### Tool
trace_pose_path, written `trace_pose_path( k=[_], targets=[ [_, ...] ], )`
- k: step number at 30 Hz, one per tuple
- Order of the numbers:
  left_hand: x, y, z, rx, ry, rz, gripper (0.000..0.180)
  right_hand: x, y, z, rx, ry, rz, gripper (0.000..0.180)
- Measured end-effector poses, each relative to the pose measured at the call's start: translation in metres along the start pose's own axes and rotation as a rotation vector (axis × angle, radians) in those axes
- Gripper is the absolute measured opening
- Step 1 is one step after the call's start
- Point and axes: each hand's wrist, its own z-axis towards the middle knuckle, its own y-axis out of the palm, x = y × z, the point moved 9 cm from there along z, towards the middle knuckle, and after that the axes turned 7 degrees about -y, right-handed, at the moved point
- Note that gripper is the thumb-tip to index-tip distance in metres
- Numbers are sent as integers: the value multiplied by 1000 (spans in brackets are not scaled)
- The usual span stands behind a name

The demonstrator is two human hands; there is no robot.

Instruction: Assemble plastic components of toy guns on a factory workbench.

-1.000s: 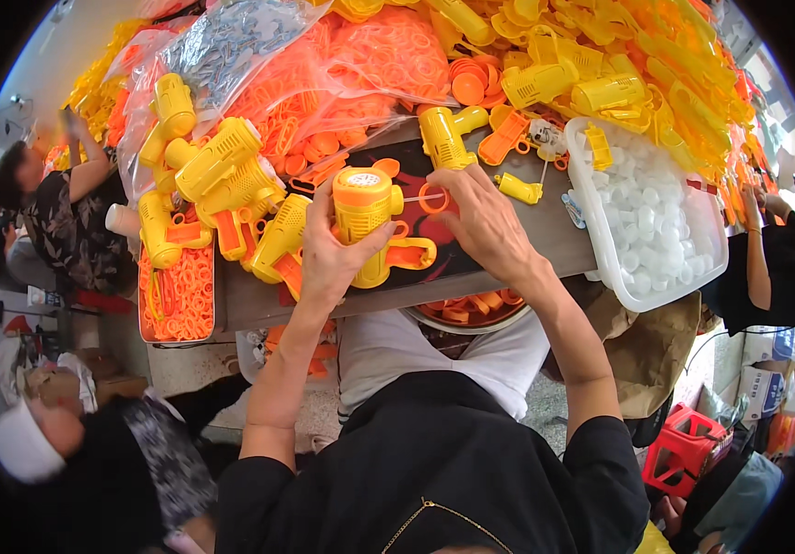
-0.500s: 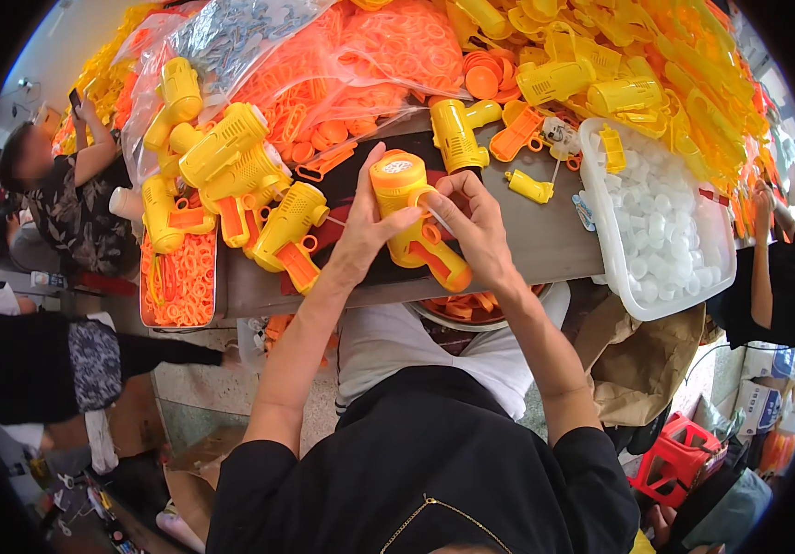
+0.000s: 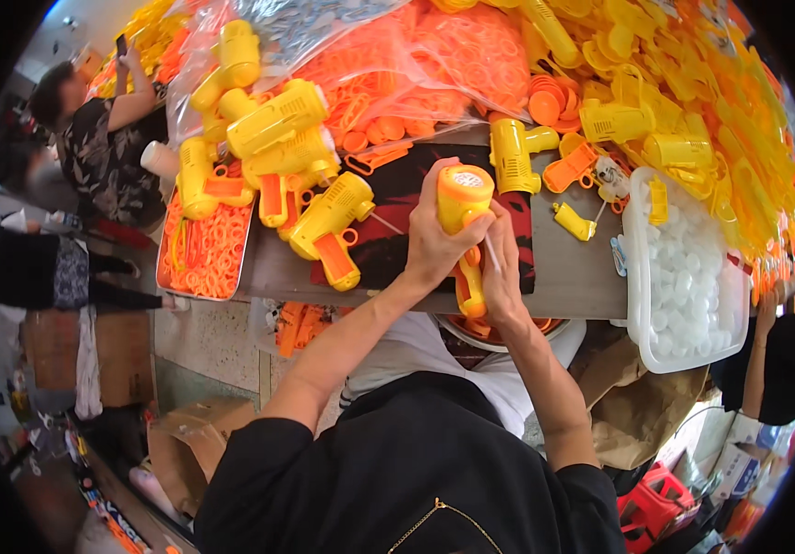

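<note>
A yellow hair-dryer-shaped toy [image 3: 464, 196] stands out in front of me over the table edge, its round orange-rimmed face with a white perforated disc turned up. My left hand [image 3: 434, 242] is closed around its body from the left, the thumb across the front. Against its right side, my right hand [image 3: 505, 263] has its fingers closed near the handle, partly hidden behind the toy. A thin pale rod shows beside the right fingers; whether it belongs to the toy I cannot tell. Left of my hands lies a similar yellow toy [image 3: 334, 214] with an orange handle part and a thin rod sticking out.
More yellow toys [image 3: 282, 120] are heaped at left, above a tray of orange rings [image 3: 201, 245]. A clear bag of orange parts [image 3: 416, 69] lies behind. At right stands a bin [image 3: 636, 277] of white caps. Yellow parts [image 3: 684, 92] pile up at far right. Other people are at left and right.
The view has shifted. My left hand has wrapped further around the toy, and my right hand has dropped from its upper front to its right side. The thin rod now shows there.
</note>
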Motion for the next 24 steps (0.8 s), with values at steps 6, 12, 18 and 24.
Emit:
trace_pose_path(
  k=[6, 12, 18, 24],
  targets=[
    [21, 15, 21, -171, 107, 338, 74, 10, -5, 9, 38, 68, 364, 59],
    [65, -33, 47, 3, 466, 1061, 41, -13, -57, 20, 55, -17, -252, 53],
    [89, -98, 82, 310, 614, 1684, 10, -40, -58, -2, 74, -228, -992, 50],
    [75, -101, 92, 222, 619, 1725, 10, -44, -54, 1, 31, -157, -1066, 49]
  ],
)
